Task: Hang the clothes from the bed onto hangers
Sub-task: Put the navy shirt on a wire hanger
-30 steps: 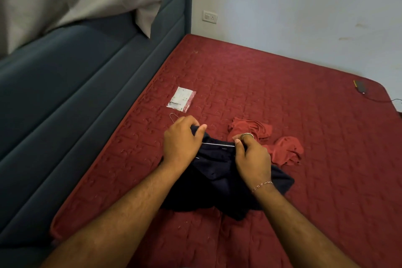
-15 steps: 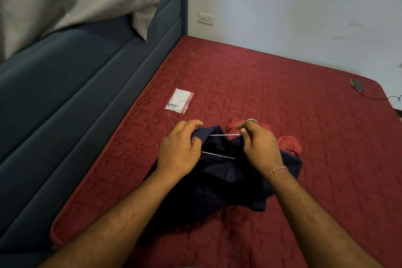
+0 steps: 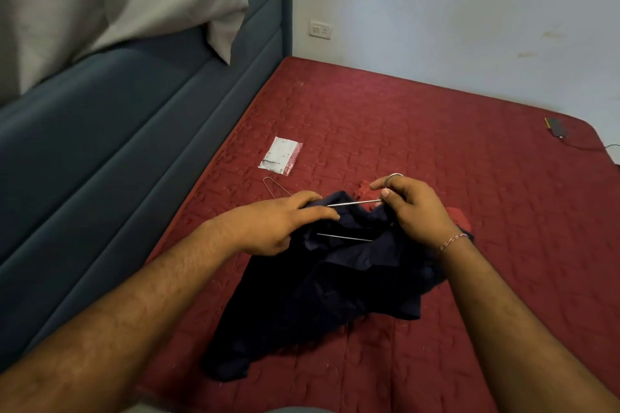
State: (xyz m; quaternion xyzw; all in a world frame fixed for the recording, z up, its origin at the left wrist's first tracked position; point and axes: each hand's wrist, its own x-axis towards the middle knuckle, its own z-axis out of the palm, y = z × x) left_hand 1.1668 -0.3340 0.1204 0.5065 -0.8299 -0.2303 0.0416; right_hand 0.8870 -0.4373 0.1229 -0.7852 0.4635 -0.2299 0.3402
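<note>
Right hand (image 3: 416, 208) fingers (image 3: 385, 193) pinch one end of the wire hanger (image 3: 352, 203); left hand (image 3: 278, 225) fingers curl over the dark navy garment (image 3: 322, 288) at the other end. Hanger's long axis runs left-right between both hands, about equally near, partly inside the fabric. Garment lies on the bed (image 3: 436, 144). Hook hidden; red cloth (image 3: 456, 214) mostly covered.

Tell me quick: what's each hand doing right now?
Left hand: grips the navy garment.
Right hand: pinches the wire hanger.
</note>
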